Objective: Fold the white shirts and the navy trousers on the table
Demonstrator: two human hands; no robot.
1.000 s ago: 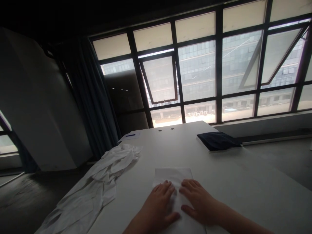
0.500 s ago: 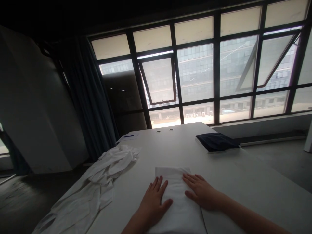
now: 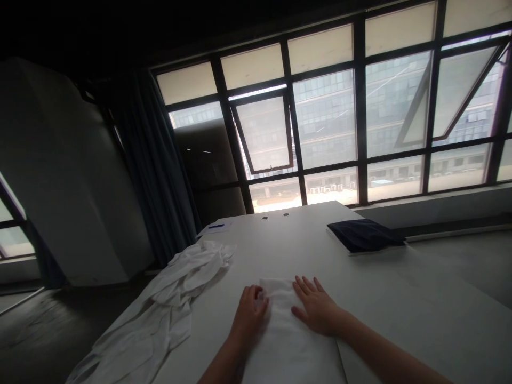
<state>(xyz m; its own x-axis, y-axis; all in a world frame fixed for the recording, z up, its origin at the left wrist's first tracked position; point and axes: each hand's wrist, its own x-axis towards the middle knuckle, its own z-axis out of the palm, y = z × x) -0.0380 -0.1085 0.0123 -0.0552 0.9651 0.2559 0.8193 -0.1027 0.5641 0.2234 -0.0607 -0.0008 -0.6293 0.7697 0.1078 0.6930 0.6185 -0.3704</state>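
A folded white cloth [image 3: 286, 341] lies lengthwise on the white table [image 3: 276, 245], running off the bottom of the view. At its far left corner my left hand [image 3: 248, 317] has its fingers curled, thumb toward fingertips, with the cloth's edge between them. My right hand [image 3: 318, 306] lies flat on the cloth's right side near the far end, fingers stretched out.
Crumpled white fabric [image 3: 176, 304] spreads along the table's left edge. A folded dark navy cloth [image 3: 364, 234] rests at the far right, on something white. Back left, a blue pen [image 3: 216, 226] lies on paper. Windows [image 3: 328, 128] stand beyond the table.
My left hand has gone from lying flat to pinching the cloth's far left corner. My right hand has slid a little left and farther along the cloth. The view has shifted slightly.
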